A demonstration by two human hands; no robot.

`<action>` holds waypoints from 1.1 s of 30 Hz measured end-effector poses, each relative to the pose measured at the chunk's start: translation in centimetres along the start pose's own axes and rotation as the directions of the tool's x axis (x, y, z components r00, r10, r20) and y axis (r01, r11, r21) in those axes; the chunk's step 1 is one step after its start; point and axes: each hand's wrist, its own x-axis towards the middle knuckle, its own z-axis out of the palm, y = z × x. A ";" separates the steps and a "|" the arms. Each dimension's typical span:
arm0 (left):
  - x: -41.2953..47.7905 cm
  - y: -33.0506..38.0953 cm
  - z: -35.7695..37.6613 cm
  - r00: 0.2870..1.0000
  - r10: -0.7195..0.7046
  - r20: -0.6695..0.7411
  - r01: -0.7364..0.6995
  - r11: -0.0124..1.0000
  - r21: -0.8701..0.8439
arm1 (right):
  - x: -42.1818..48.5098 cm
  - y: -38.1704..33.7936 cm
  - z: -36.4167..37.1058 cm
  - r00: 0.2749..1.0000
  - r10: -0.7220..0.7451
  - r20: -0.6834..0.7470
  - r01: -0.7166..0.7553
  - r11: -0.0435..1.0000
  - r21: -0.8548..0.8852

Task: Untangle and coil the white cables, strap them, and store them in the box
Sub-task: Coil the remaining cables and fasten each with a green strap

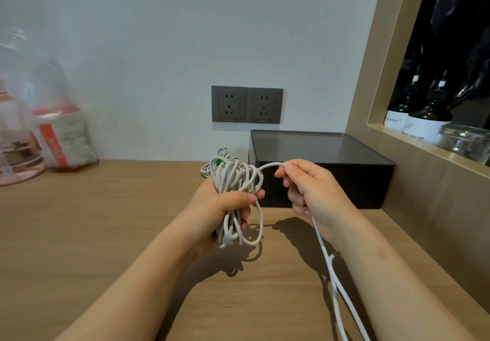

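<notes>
My left hand [225, 208] grips a thick bundle of white cable [233, 178] upright above the wooden table. A bit of green [218, 160] shows at the top of the bundle, and loops hang out below my fist. My right hand [310, 186] pinches a loose strand [270, 165] that arches from the bundle to my fingertips. From that hand the cable runs down and trails off past the lower right of the view as a long tail [334, 282]. The black box [318, 165] stands closed just behind my right hand.
Two grey wall sockets [246, 105] sit above the box. A clear plastic bag with a red and white package [61, 133] stands at the far left of the table [106, 234]. A wooden-framed niche on the right holds dark bottles [421, 120] and a glass jar [466, 139].
</notes>
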 end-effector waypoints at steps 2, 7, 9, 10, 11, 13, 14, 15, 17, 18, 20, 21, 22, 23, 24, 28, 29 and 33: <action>0.0 0.0 0.0 1.000 0.010 -0.009 -0.010 0.998 0.054 | 0.0 0.1 0.2 1.000 -0.007 0.008 0.008 1.000 -0.013; -0.1 0.1 0.1 1.000 0.013 0.016 -0.016 0.985 0.173 | -0.1 0.3 0.7 1.000 -0.017 0.023 0.018 0.999 -0.045; 0.0 0.1 0.0 0.999 0.032 0.018 -0.034 0.986 0.165 | 0.0 0.4 0.9 1.000 -0.026 0.016 0.027 0.999 -0.037; 0.0 0.1 0.0 0.999 0.033 0.027 -0.037 0.987 0.156 | -0.1 0.3 0.9 0.999 -0.032 0.012 0.032 0.999 -0.030; 0.0 0.2 0.1 0.999 0.025 0.044 -0.031 0.990 0.139 | -0.1 0.3 1.0 0.999 -0.038 0.009 0.038 0.999 -0.023; -0.1 0.3 0.2 0.993 -0.011 0.117 0.001 0.997 0.083 | 0.0 0.4 1.1 0.999 -0.047 -0.003 0.047 0.999 -0.018; -0.2 0.2 0.2 0.986 -0.034 0.162 0.026 0.998 0.053 | 0.0 0.5 1.1 0.999 -0.052 -0.014 0.051 0.998 -0.024; -0.2 0.2 0.2 0.978 -0.062 0.201 0.058 0.998 0.027 | 0.0 0.5 1.2 0.998 -0.058 -0.027 0.057 0.998 -0.036; -0.2 0.2 0.2 0.963 -0.102 0.248 0.105 0.994 0.001 | 0.1 0.7 1.2 0.995 -0.077 -0.058 0.073 0.995 -0.062; -0.2 0.2 0.2 0.960 -0.104 0.259 0.107 0.994 0.004 | 0.1 0.9 1.1 0.993 -0.087 -0.075 0.082 0.994 -0.079; -0.2 0.3 0.2 0.961 -0.096 0.259 0.089 0.995 0.039 | 0.3 1.1 1.0 0.988 -0.117 -0.104 0.102 0.985 -0.141; -0.2 0.3 0.2 0.965 -0.088 0.248 0.072 0.995 0.073 | 0.4 1.2 1.0 0.984 -0.140 -0.113 0.117 0.976 -0.185; -0.3 0.2 0.1 0.970 -0.079 0.230 0.053 0.992 0.118 | 0.5 1.3 1.0 0.978 -0.171 -0.119 0.140 0.962 -0.232; -0.2 0.2 0.1 0.977 -0.074 0.201 0.039 0.984 0.174 | 0.5 1.4 1.0 0.969 -0.212 -0.124 0.170 0.944 -0.282; -0.2 0.0 0.2 0.984 -0.073 0.164 0.034 0.973 0.229 | 0.6 1.5 1.0 0.957 -0.260 -0.129 0.204 0.919 -0.336; 0.3 -1.0 1.0 0.996 -0.083 0.035 0.070 0.957 0.281 | 0.8 1.8 1.0 0.882 -0.433 -0.183 0.315 0.833 -0.454; 0.5 -1.3 1.1 0.996 -0.086 -0.003 0.084 0.960 0.269 | 1.0 2.0 0.9 0.876 -0.437 -0.203 0.312 0.836 -0.451; 0.8 -2.3 1.2 0.986 -0.117 -0.118 0.143 0.958 0.247 | 1.8 3.2 0.4 0.932 -0.329 -0.148 0.179 0.778 -0.602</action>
